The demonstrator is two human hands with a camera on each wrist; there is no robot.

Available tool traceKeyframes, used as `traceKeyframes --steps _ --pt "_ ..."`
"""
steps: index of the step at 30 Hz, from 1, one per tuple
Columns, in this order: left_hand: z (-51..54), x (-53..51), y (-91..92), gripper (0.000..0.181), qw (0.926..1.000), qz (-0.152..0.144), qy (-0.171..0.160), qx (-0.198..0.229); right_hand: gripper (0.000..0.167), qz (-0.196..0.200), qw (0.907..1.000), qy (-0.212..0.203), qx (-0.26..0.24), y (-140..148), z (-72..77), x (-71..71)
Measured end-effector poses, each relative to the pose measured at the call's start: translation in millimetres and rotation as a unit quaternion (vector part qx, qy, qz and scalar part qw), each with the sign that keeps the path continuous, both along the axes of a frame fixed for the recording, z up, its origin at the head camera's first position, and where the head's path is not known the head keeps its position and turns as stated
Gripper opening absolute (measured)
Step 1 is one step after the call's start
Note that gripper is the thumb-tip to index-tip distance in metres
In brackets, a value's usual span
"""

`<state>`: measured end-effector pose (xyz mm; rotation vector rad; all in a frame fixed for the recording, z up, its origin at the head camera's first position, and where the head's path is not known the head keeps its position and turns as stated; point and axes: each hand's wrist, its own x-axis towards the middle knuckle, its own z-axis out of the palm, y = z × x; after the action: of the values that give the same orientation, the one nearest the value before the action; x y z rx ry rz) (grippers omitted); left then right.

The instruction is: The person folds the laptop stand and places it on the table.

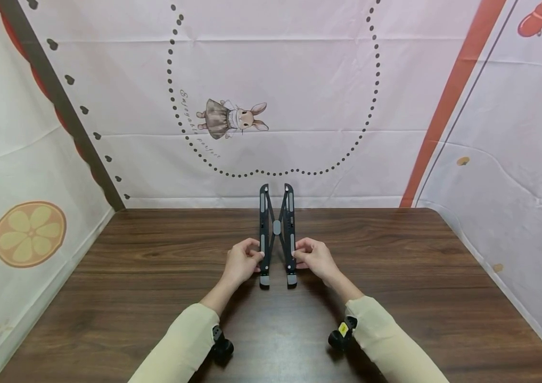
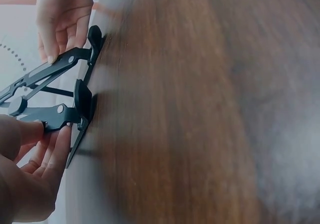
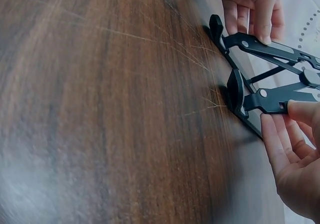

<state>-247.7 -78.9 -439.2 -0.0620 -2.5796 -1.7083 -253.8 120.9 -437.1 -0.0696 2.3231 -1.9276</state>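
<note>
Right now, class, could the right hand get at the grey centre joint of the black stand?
Probably yes, if the right hand lets go of the right rail it grips: that rail lies between it and the grey centre joint, but nothing covers the joint in the head view.

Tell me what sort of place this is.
Probably a makeshift tabletop recording booth, though nothing beyond its walls shows. Patterned sheets screen the wood-grain table at the back and both sides, and black wrist cameras sit at the person's cuffs.
</note>
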Motion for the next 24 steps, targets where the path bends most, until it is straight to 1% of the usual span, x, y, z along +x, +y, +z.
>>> traceKeyframes --steps 4,9,16,24 --pt "0.0 -0.3 3.8 0.021 1.0 -0.003 -0.003 -0.006 0.015 0.003 1.0 0.001 0.0 -1 -0.1 0.1" --pt "0.7 0.7 7.8 0.021 1.0 -0.007 -0.006 -0.003 0.016 0.005 0.9999 0.0 0.014 -3 -0.8 0.5" --pt "0.6 1.3 11.7 0.024 0.9999 -0.007 0.002 -0.012 0.016 0.011 0.9998 0.002 0.018 -5 -1.1 0.7" --pt "0.1 1.3 16.4 0.019 0.9999 -0.013 0.004 -0.002 0.013 0.012 0.9996 0.003 0.025 -6 -0.1 1.9"
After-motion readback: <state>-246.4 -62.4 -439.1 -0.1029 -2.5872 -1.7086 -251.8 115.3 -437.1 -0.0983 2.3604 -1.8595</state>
